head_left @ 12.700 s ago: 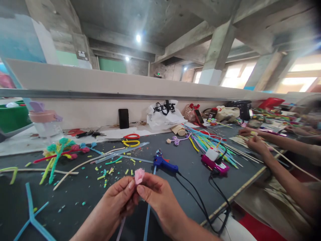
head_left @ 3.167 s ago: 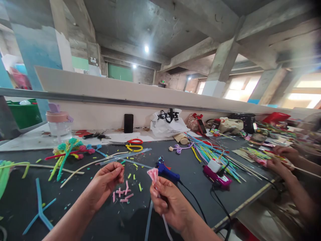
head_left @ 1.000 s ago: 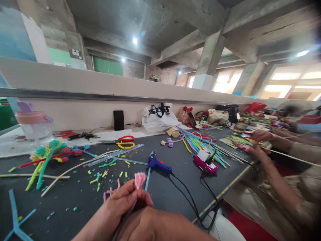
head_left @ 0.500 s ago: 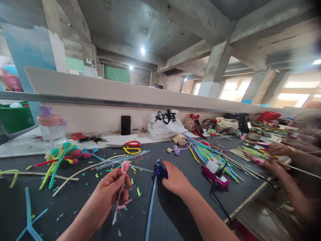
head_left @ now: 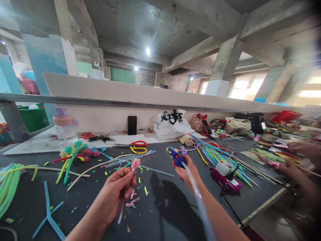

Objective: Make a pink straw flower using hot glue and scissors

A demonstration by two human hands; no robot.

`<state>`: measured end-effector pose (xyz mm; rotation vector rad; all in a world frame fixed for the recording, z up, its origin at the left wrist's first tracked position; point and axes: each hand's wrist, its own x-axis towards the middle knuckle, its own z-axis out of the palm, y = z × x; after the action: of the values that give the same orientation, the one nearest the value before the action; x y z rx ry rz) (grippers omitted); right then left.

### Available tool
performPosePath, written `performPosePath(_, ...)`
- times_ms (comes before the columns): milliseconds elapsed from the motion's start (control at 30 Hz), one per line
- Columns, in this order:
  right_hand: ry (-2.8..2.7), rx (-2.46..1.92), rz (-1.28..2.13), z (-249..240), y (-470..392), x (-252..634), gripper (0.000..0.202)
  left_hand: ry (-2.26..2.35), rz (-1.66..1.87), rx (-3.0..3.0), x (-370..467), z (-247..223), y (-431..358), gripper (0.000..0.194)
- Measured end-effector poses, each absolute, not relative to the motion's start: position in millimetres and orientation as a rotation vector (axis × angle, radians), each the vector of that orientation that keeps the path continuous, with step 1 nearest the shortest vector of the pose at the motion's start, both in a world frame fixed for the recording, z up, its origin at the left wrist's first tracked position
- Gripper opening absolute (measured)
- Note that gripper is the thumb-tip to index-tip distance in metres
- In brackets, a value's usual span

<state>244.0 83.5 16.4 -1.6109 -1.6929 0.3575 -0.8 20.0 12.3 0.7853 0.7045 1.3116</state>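
A pink pipe-cleaner flower bud (head_left: 135,164) on a pale stem is pinched between the thumb and fingers of my left hand (head_left: 116,189). The stem's lower end hangs out beneath the fingers. My right hand (head_left: 187,169) is wrapped round a blue hot glue gun (head_left: 176,157), raised over the table with its nozzle pointing up and left. From the gun's rear a long clear glue stick (head_left: 197,197) runs back over my forearm. Bud and gun are apart. Short pink pipe-cleaner offcuts (head_left: 132,202) lie under my left hand.
Scissors (head_left: 138,147) and clear glue sticks (head_left: 130,159) lie ahead. Finished pipe-cleaner flowers (head_left: 74,154) are at left, with a bottle (head_left: 65,130) behind. Loose pipe cleaners (head_left: 213,150) and a purple power strip (head_left: 225,179) are at right. Another person's hands (head_left: 288,169) work far right.
My right hand has lifted the glue gun off the table and tilted it, its glue stick swinging toward me. The left hand still holds the flower bud. The view has shifted slightly left.
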Motion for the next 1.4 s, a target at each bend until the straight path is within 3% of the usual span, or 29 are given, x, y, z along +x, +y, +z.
performPosePath(233,-1.586,-1.2,1.009,26.2,35.0,225.7,0.041,0.714,1.319,0.792,-0.1,10.9,19.4,0.02)
performPosePath(567,-1.712,-1.1,0.932,11.6,7.3,201.2,0.025,0.756,1.329,0.738,2.5,15.9,15.0,0.024)
performPosePath(667,-1.67,-1.163,0.941,21.8,2.1,198.4,0.029,0.813,1.348,0.733,1.0,14.7,17.8,0.026)
performPosePath(867,-1.495,-1.177,1.264,33.3,3.2,195.4,0.042,0.916,1.382,0.74,-1.5,9.7,23.7,0.029)
performPosePath(1400,-1.478,-1.196,1.207,23.7,6.7,198.4,0.042,1.546,1.408,1.476,-5.3,5.2,21.3,0.015)
